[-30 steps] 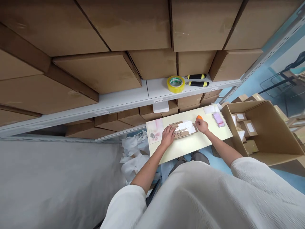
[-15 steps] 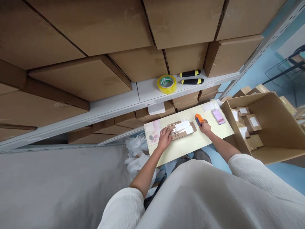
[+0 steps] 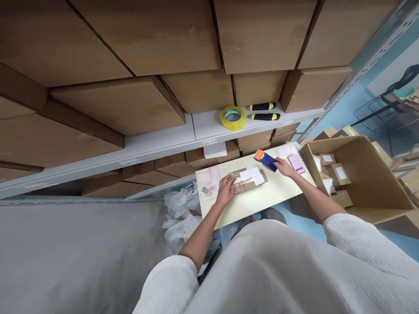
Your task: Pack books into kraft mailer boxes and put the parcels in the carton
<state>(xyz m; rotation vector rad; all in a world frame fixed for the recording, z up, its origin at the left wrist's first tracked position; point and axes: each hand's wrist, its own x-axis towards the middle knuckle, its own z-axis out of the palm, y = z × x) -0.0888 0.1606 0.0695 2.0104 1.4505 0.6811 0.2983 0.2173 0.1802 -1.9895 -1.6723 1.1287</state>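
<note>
A small brown cardboard parcel (image 3: 249, 179) with white labels lies on a pale yellow table (image 3: 262, 198). My left hand (image 3: 226, 190) rests on its left end, fingers pressed down flat on it. My right hand (image 3: 284, 166) grips an orange and blue hand-held device (image 3: 265, 159), lifted just above the table behind the parcel's right end. A phone with a pink screen (image 3: 296, 164) lies on the table right of that hand.
An open cardboard box (image 3: 356, 174) holding several small labelled parcels stands to the right. A white shelf (image 3: 209, 126) carries a yellow tape roll (image 3: 232, 117) and two black-and-yellow knives (image 3: 263, 111) among large cartons. Crumpled white wrapping (image 3: 180, 213) lies left of the table.
My right hand has picked the orange and blue device up off the table and turned it, so its blue body now shows. The left hand stayed on the parcel.
</note>
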